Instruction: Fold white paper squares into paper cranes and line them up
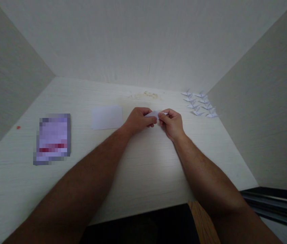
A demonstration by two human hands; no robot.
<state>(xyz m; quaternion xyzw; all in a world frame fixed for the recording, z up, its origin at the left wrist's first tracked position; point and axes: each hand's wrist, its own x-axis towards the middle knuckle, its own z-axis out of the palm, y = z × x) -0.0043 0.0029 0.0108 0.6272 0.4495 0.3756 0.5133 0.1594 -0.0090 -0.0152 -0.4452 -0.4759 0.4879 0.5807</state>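
Note:
Between both hands is a small piece of folded white paper (pixel 152 114), held just above the table. My left hand (pixel 140 119) is closed on its left part, with the thumb along the near side. Pinched at the paper's right end are the thumb and fingers of my right hand (pixel 172 122). The fingers cover much of the paper, so its exact folds are hidden. To the left of my left hand lies a flat stack or sheet of white paper (pixel 107 117). Several folded paper cranes (pixel 196 104) stand in rows at the back right.
A blurred-out purple packet or box (pixel 53 135) lies on the left of the white table (pixel 143 162). Farther left is a small red spot (pixel 18 127). Walls enclose the table at the back and both sides. A brownish stain (pixel 150 95) marks the table near the back wall.

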